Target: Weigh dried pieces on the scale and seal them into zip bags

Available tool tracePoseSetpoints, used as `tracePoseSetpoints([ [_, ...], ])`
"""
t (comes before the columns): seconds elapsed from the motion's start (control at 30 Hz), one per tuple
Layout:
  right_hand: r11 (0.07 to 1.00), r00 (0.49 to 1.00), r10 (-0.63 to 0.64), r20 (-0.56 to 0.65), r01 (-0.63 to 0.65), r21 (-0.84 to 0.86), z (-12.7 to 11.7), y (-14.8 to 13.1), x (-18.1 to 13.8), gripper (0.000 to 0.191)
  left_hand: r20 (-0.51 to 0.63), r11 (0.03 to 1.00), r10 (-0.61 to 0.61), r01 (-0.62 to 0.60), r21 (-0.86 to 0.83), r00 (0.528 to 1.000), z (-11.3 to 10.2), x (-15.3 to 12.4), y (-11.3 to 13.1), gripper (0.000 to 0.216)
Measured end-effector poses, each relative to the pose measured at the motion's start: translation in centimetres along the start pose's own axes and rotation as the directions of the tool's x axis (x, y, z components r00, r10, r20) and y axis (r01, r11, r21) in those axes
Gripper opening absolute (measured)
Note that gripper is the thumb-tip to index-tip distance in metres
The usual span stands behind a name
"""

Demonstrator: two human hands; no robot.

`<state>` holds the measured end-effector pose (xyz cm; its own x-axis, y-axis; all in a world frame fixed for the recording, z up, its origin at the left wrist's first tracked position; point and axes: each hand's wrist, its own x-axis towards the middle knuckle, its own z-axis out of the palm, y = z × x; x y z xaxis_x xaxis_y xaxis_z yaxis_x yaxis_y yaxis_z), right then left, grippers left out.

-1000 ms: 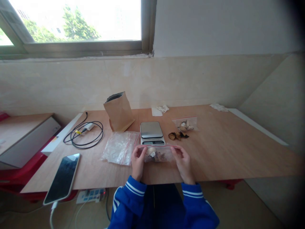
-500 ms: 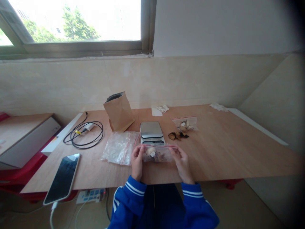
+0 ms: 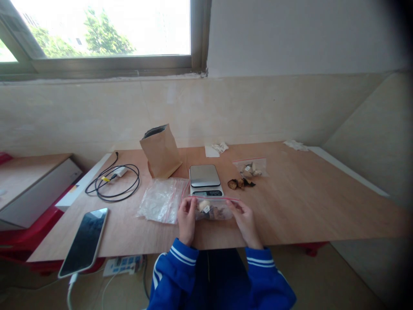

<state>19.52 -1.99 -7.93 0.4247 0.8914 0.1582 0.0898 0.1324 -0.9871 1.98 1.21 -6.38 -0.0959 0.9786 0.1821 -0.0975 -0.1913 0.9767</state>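
Sleeves: blue with white stripes at the cuffs, cut off by the lower edge of the view; nothing of the person shows above the forearms.
Left hand (image 3: 186, 218): closed on the left end of the small zip bag (image 3: 213, 209), fingers curled over its top edge; the thumb cannot be made out.
Right hand (image 3: 245, 220): closed on the bag's right end, fingertips on the red seal strip; the palm is hidden from here.
Small zip bag: clear plastic, held between both hands just above the near edge of the surface (image 3: 306, 206), directly in front of the scale. Holds brown and pale dried pieces; too small to identify. Cannot tell whether the seal is shut.
Phone (image 3: 84, 240): near left, dark screen up, overhanging the surface's front edge; a white cable leaves its lower end.
Empty bags (image 3: 161, 199): flat clear stack just left of the left hand; count unreadable.
Scale (image 3: 205, 178): just behind the held bag, bare metal platform; display partly covered by the bag's top edge, digits illegible.
Loose dried pieces (image 3: 241, 184): small dark pile right of the scale.
Second filled bag (image 3: 252, 168): just beyond that pile.
Black cable (image 3: 113, 182): coiled, far left.
Paper bag (image 3: 160, 150): brown, upright, open top, interior dark.
Crumpled paper (image 3: 217, 149): at the far edge, blurred.
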Motion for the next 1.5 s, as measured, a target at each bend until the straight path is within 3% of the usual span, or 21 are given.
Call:
tracePoseSetpoints([
  [0.6, 0.999, 0.999, 0.040, 0.006, -0.040, 0.031, -0.21, -0.09, -0.11, 0.039, 0.054, 0.997, -0.012, 0.016, -0.078, 0.998, 0.02, -0.12, 0.33, 0.023],
  [1.1, 0.997, 0.995, -0.063, -0.074, 0.060, -0.038, 0.31, -0.10, -0.33, 0.031, 0.040, 1.000, 0.006, -0.006, -0.009, 0.999, -0.01, -0.24, 0.47, 0.022],
  [1.33, 0.997, 0.995, -0.077, -0.062, 0.075, -0.026, 0.29, -0.37, -0.42, 0.028, 0.039, 1.000, -0.003, 0.003, -0.011, 0.999, -0.06, -0.29, 0.81, 0.022],
  [1.5, 1.000, 0.999, -0.019, 0.036, 0.018, 0.020, 0.21, -0.44, -0.50, 0.032, 0.036, 0.997, -0.002, 0.005, -0.077, 0.999, 0.03, -0.24, 0.81, 0.021],
])
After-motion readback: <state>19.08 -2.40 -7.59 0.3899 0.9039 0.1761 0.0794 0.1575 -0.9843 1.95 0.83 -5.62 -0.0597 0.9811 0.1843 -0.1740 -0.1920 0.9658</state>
